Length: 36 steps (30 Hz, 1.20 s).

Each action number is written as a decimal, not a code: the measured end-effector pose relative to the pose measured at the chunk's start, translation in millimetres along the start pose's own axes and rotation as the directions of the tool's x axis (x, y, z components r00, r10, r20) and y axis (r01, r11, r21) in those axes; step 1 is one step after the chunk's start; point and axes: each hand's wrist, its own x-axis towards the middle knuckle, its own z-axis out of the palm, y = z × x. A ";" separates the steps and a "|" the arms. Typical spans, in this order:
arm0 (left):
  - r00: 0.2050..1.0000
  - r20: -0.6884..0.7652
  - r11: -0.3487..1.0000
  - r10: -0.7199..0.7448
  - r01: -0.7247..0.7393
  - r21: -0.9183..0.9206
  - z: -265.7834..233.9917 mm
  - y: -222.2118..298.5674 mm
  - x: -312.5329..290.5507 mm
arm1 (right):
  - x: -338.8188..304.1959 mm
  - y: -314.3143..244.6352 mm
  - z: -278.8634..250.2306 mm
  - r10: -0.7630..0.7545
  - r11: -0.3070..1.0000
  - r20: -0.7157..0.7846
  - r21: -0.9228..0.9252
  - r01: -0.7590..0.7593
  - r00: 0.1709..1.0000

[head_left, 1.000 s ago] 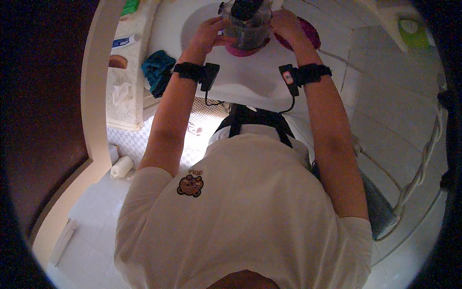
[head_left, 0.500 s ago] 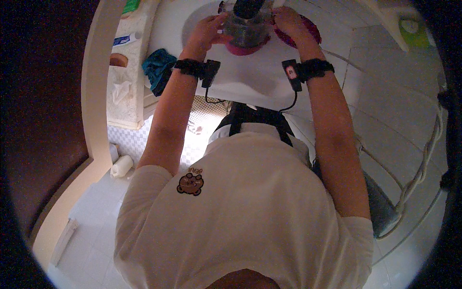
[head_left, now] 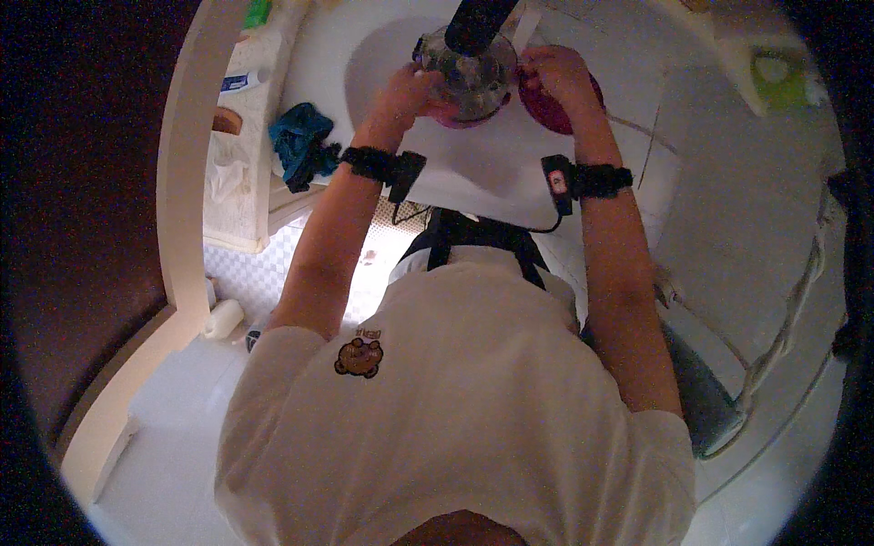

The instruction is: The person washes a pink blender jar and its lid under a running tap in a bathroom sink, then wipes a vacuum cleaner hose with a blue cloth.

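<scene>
A clear round container (head_left: 466, 84) is in the white sink (head_left: 464, 150), beneath a dark faucet (head_left: 473, 27). My left hand (head_left: 410, 96) grips its left side, the fingers curled against the wall. On the opposite side, the bent fingers of my right hand (head_left: 560, 73) close at the container's edge; their tips are partly hidden. Under that hand lies a round magenta item (head_left: 544, 109), its kind unclear. A strip of pink shows below the container, mostly covered by it.
Left of the sink lies a crumpled teal cloth (head_left: 300, 136). A ledge (head_left: 246, 196) beyond it bears a tube (head_left: 241, 83) and a white tissue (head_left: 228, 173). A pale hose (head_left: 792, 318) hangs at the right wall. Cables run from both wrist straps.
The whole view has shifted, so sink and hands appear lower. The container now shows more of its round top. Both hands stay at its sides.
</scene>
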 end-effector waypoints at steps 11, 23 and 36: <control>0.946 -0.201 0.895 -0.255 0.153 -0.418 35.1 8.0 -20.5 | 53.9 27.2 -24.9 -0.058 0.976 0.189 -0.194 0.095 0.980; 0.909 -0.287 0.944 -0.301 0.242 -0.226 40.9 -2.2 -57.0 | 6.7 28.2 -20.6 0.029 0.659 -0.040 0.752 0.011 0.999; 0.949 -0.222 0.962 -0.223 0.178 -0.207 34.6 -13.3 -36.9 | -71.9 -115.5 21.0 -0.100 0.990 0.206 0.118 0.077 0.973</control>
